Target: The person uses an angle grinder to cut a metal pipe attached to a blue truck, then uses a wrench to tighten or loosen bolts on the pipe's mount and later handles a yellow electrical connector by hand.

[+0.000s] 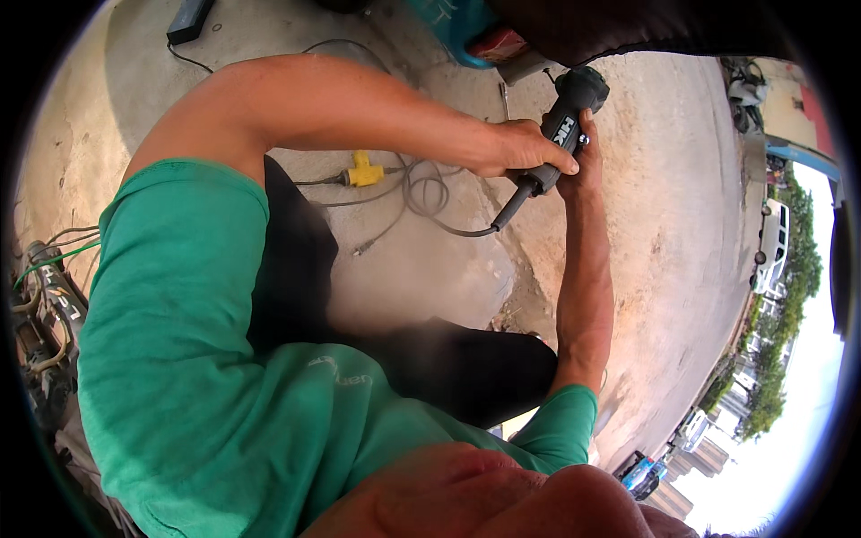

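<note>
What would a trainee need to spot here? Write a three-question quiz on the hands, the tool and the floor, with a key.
1. True or false: only one hand grips the black power tool.
2. Which colour is the plug connector lying on the concrete floor? A) red B) yellow C) white
3. Fill in: the tool's black cable leaves its lower end and runs in loops across the ____.

Key
1. False: the left hand wraps the handle and the right hand holds the tool from the other side.
2. B.
3. Floor; it loops near the yellow connector.
</note>
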Available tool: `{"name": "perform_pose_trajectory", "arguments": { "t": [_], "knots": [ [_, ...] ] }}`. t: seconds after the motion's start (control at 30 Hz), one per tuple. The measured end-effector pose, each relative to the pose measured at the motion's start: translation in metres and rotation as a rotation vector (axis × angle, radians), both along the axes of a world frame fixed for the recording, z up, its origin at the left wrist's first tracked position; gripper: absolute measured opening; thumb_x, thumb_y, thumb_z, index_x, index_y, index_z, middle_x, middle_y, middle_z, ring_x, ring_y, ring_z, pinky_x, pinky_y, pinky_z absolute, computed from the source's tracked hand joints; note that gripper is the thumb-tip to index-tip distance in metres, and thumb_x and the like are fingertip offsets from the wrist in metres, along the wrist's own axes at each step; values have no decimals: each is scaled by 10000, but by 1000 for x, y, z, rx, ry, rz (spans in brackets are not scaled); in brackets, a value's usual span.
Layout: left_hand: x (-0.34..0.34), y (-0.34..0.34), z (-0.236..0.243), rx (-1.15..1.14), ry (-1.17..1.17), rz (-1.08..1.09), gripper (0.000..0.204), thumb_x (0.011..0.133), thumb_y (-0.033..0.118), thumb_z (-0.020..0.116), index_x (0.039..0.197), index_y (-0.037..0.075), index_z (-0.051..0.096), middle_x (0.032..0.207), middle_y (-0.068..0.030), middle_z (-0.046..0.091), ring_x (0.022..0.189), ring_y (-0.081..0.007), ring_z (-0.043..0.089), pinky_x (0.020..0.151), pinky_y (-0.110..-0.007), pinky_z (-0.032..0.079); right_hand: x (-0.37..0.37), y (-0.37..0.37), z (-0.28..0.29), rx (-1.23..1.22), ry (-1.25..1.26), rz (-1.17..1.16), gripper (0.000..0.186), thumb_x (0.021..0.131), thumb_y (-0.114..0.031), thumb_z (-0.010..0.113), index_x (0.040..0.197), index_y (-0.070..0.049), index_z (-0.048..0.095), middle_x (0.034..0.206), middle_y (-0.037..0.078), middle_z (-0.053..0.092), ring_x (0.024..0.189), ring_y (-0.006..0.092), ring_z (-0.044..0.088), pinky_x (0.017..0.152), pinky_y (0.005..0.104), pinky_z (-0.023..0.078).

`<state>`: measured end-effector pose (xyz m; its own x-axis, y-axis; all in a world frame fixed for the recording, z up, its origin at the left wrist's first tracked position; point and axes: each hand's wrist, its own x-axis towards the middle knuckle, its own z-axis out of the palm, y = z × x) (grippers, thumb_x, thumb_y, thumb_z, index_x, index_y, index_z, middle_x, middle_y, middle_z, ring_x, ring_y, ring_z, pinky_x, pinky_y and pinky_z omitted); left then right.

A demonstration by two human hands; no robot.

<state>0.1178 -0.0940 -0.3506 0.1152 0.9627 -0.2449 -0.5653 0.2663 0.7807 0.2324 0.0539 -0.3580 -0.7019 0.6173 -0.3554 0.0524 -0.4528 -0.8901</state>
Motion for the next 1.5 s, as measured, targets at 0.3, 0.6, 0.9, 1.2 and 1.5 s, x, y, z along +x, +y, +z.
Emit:
{"name": "perform_pose_trajectory", "arguments": {
  "t": [0.3, 0.6, 0.9, 1.2, 1.5],
  "knots": [
    [0, 10, 25, -9, -149, 146, 326, 903, 223, 725, 1088, -10, 594, 863, -149, 656, 715, -238, 690, 615, -334, 599, -10, 9, 15, -73, 95, 105, 629, 997, -550, 474, 1283, 3, 569, 1127, 197, 684, 994, 285, 682, 909, 393, 552],
    [-3, 20, 24, 55, -233, 127, 355, 872, 296, 740, 1058, 31, 593, 817, -119, 673, 616, -206, 689, 571, -324, 626, -14, 30, 13, -90, 122, 98, 603, 1000, -520, 482, 1233, 25, 594, 1040, 220, 700, 897, 328, 701, 840, 423, 587],
    [-4, 22, 29, 37, -239, 129, 402, 911, 308, 712, 1130, 12, 552, 906, -137, 663, 705, -231, 706, 625, -335, 630, -18, 10, 36, -158, 208, 155, 569, 1005, -492, 483, 1212, 25, 601, 1003, 225, 700, 853, 329, 703, 805, 419, 595],
    [-8, 24, 24, 66, -233, 93, 413, 933, 327, 697, 1138, 8, 534, 921, -129, 640, 737, -235, 699, 681, -351, 632, -24, 12, 38, -141, 152, 96, 549, 998, -469, 508, 1204, 32, 599, 985, 211, 694, 836, 318, 699, 786, 412, 594],
    [-8, 25, 23, 64, -197, 68, 365, 941, 356, 681, 1055, 33, 554, 808, -90, 638, 704, -220, 692, 661, -355, 612, -24, 22, 27, -124, 35, 24, 548, 966, -489, 557, 1109, 36, 613, 914, 202, 688, 778, 312, 687, 746, 409, 593]
  ]
}}
